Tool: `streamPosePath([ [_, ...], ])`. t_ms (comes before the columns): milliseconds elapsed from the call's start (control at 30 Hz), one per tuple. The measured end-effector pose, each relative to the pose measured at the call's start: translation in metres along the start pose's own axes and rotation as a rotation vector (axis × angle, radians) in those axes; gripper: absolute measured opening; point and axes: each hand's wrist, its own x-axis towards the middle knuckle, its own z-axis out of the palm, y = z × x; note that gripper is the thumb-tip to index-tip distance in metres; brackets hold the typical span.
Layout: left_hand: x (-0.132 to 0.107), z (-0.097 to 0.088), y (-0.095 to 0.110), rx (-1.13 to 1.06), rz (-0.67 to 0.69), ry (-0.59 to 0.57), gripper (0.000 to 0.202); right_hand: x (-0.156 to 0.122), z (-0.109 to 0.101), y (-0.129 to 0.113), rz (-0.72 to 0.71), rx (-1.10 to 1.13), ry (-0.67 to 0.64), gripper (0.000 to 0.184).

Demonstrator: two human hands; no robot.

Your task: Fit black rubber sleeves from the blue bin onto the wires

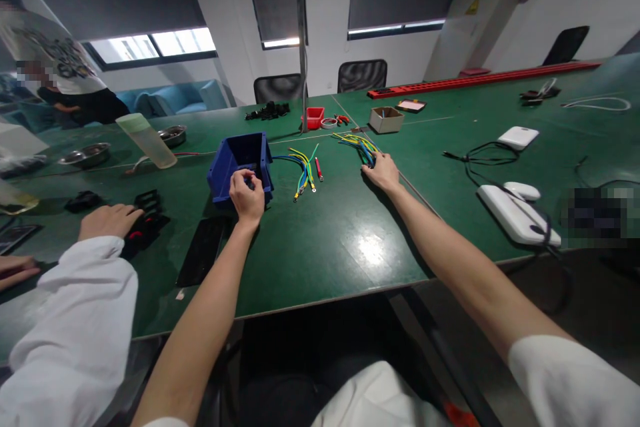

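Observation:
My left hand [247,197] is at the open front of a blue plastic bin [220,170]. Its fingers are curled together, and whatever they hold is too small to make out. Dark contents show inside the bin. On the right, my right hand [383,172] is closed over the near end of a bundle of yellow, green and blue wires [357,140]; its fingertips are partly hidden. Between my hands lies a second group of wires [303,170] with metal ring terminals on their near ends. Beside it rests a short red wire piece [319,169].
A black phone [201,252] lies by my left forearm. A co-worker's hand [110,221] rests near black parts [147,220] on the left. Farther back stand a red bin [314,118], a small box [386,120] and a bottle [147,140]. White devices [517,213] with cables lie right.

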Motion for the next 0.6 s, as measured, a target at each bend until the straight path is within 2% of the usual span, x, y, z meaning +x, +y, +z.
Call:
streamPosePath([
  [133, 0.0003, 0.0027, -0.0008, -0.045, 0.026, 0.009, 0.011, -0.0004, -0.0001, -0.0005, -0.050, 0.035, 0.020, 0.054],
  [267, 0.0002, 0.0052, -0.0023, -0.036, 0.041, -0.010, 0.013, -0.0018, 0.0001, -0.0015, -0.037, 0.068, 0.051, 0.048],
  [600, -0.0048, 0.0105, -0.0103, -0.029, 0.025, -0.016, 0.013, -0.0080, 0.0009, -0.0061, -0.098, 0.147, 0.120, 0.042],
])
